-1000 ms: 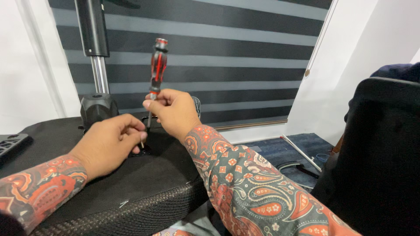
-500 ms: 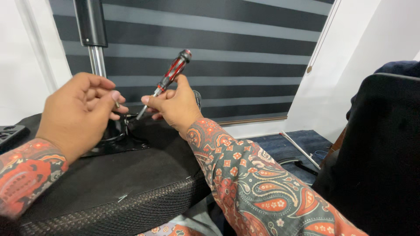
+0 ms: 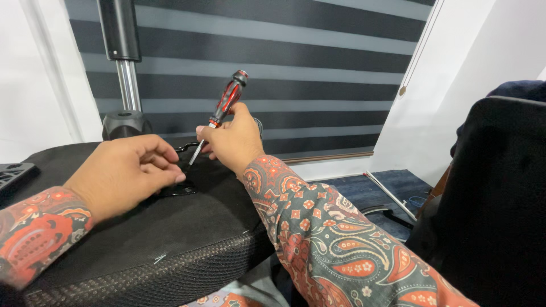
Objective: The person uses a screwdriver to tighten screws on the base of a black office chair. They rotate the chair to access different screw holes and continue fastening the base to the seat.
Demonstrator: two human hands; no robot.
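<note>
the left hand [image 3: 128, 173] is down from its raised spot half a second ago and now lies on the black seat [image 3: 170, 239]. the screwdriver [image 3: 219, 113], upright over the seat a second ago, leans in the right hand [image 3: 230, 139].

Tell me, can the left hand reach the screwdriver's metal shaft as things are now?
Probably yes. The left hand rests on the black seat just beside the screwdriver held by the right hand, and nothing lies between them.

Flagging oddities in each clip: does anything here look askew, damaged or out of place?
Little stands out. The right hand holds a red-and-black screwdriver tilted, tip near a small black part under the left hand. A small pale fleck marks the black seat cushion.
</note>
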